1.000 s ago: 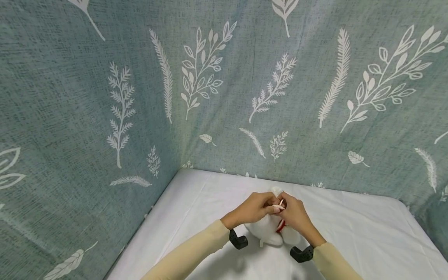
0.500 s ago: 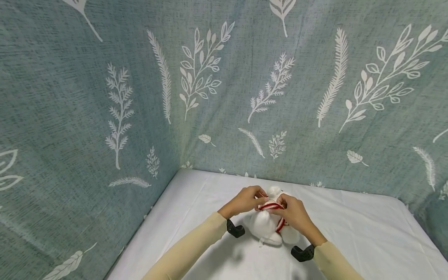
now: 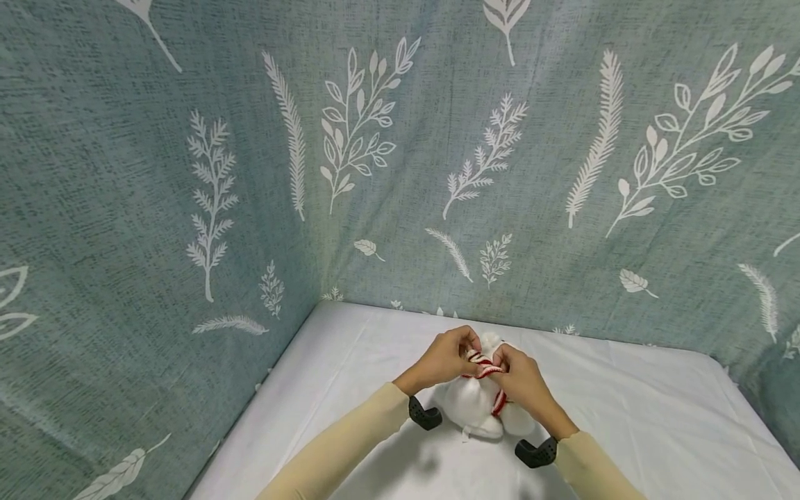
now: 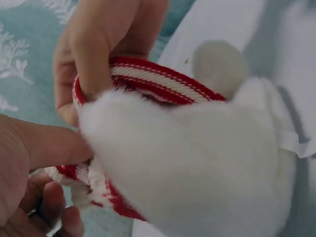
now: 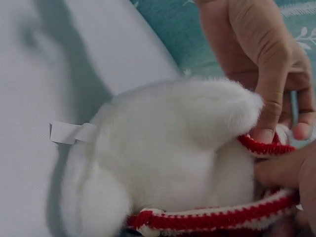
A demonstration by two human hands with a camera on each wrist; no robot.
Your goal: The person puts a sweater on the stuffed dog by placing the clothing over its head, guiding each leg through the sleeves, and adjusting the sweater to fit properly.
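A white plush toy (image 3: 469, 403) sits on the white-covered surface, its fluffy body filling much of the left wrist view. Around it runs a red-and-white knitted band (image 3: 484, 368), perhaps a scarf or the edge of a small garment. My left hand (image 3: 442, 360) pinches the knit at the upper left of the toy, thumb against the fabric. From the other side my right hand (image 3: 523, 378) grips the same knit, close to the left. In the right wrist view, the band (image 5: 217, 219) stretches along the toy's side. Fingers partly hide the gathered knit.
A white cloth (image 3: 350, 340) covers the surface under the toy. Blue-green curtains (image 3: 400, 180) with white leaf prints stand behind and at the left. A small white tag (image 5: 64, 133) sticks out from the plush.
Both hands were together at the toy's top, then spread apart with the red-and-white knit showing between them. The left hand has since shifted slightly, and the knit looks more bunched.
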